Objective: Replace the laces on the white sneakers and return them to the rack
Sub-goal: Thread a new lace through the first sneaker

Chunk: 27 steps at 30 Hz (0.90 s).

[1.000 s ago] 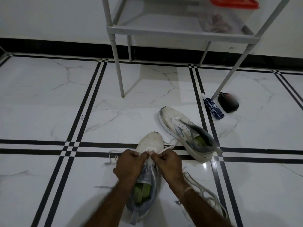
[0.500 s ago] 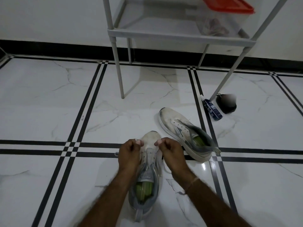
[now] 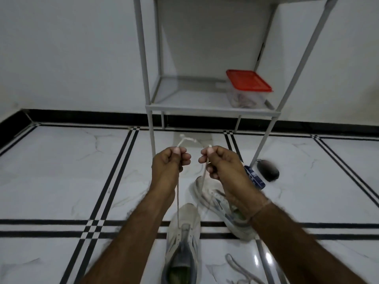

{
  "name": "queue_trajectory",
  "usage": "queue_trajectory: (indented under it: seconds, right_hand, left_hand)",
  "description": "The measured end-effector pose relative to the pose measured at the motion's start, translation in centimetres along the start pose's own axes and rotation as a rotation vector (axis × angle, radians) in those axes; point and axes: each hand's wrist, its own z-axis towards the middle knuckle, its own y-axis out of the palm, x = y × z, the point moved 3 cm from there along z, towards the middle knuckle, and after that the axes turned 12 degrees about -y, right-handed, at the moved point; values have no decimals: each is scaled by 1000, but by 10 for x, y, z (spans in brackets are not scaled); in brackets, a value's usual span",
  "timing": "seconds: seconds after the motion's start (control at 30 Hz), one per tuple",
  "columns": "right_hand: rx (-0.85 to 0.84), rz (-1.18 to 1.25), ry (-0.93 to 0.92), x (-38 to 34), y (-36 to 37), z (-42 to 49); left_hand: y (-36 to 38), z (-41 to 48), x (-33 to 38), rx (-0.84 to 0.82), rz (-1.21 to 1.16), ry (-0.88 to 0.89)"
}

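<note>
Left hand [image 3: 169,163] and right hand [image 3: 222,163] held up, each grip pinching one end of white lace [image 3: 204,177], strands running down to near sneaker [image 3: 188,214] on floor [image 3: 61,181].

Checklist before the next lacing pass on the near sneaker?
1. Left hand pinches one end of the lace: ok.
2. Right hand pinches the other end: ok.
3. Left strand reaches the near sneaker: ok.
4. Right strand traced to its eyelet: cannot tell, blurred.
5. Second sneaker on the rack: not ok, on the floor.
6. Free shelf space beside the red-lidded container: ok.
</note>
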Motion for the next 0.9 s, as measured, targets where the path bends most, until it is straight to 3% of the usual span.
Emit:
queue_trajectory:
  seconds: [0.33, 0.9]
  right_hand:
    - [14, 14, -196, -96, 7, 27]
    - [26, 14, -394, -176, 22, 54]
  left_hand:
    - [17, -18, 97, -36, -69, 161]
    - [32, -37, 194, -69, -87, 379]
